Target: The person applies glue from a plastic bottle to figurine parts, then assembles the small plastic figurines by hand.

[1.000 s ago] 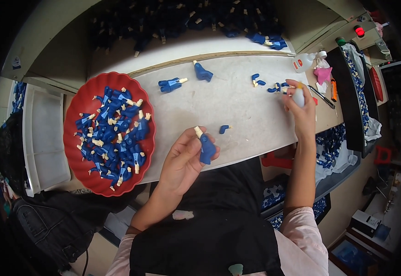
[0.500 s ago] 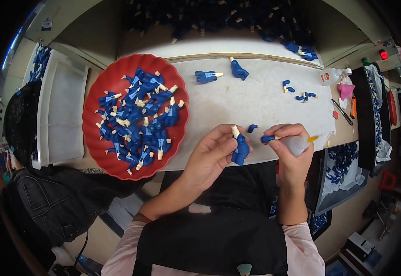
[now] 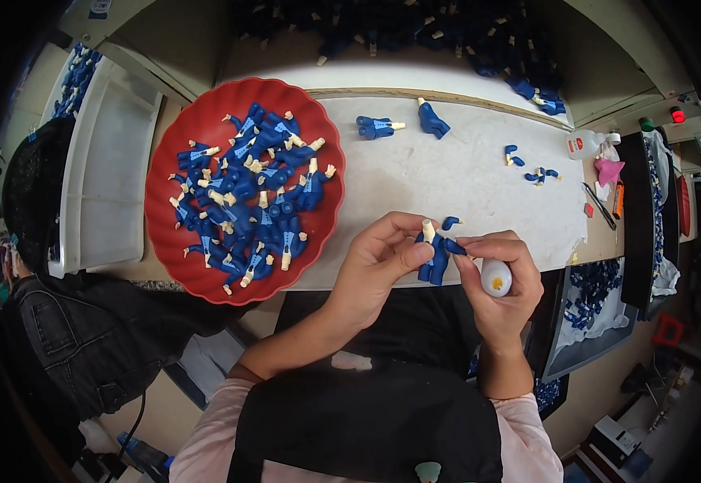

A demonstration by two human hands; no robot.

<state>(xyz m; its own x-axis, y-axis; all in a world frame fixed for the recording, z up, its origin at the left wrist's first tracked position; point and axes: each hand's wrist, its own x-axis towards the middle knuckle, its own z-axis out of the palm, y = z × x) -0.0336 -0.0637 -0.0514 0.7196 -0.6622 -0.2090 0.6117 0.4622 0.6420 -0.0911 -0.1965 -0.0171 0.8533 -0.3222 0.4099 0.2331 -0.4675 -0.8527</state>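
Blue figurine (image 3: 434, 266) in left hand (image 3: 383, 262), small arm (image 3: 453, 247) in right hand (image 3: 505, 307)

Pale tabletop (image 3: 399, 181), red dish (image 3: 316, 235), blue figure parts (image 3: 432, 122)

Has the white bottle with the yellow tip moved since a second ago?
Yes. Judged against the red bowl, the white bottle has moved leftward, closer to it, and toward the near edge of the table.

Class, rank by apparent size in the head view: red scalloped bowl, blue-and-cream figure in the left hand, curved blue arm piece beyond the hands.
Red bowl
Blue-and-cream figure
Arm piece
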